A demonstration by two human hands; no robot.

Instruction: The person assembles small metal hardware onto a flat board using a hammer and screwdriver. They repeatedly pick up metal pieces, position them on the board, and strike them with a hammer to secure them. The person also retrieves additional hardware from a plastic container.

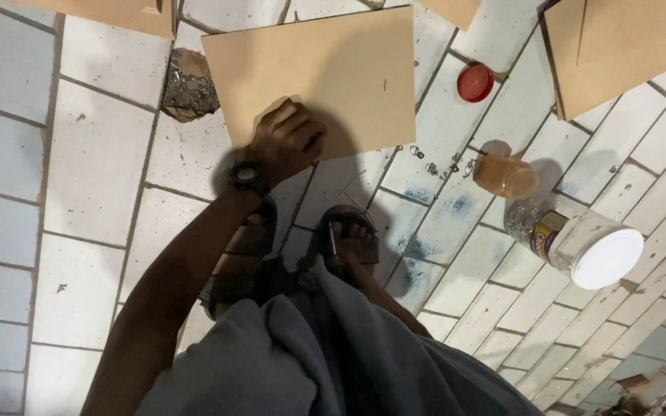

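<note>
Left hand (287,142) with wristwatch (247,176) grips the near edge of the tan board (325,81), flat on the white tiles at 12 o'clock. Right hand out of view. Risks: small metal hangers (445,163) at 1 o'clock scatter if the board slides; open amber jar (507,176) at 2 o'clock could tip.

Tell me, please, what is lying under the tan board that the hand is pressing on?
White tiled floor shows around the board; the left hand presses its near edge. Anything beneath is covered.
</note>
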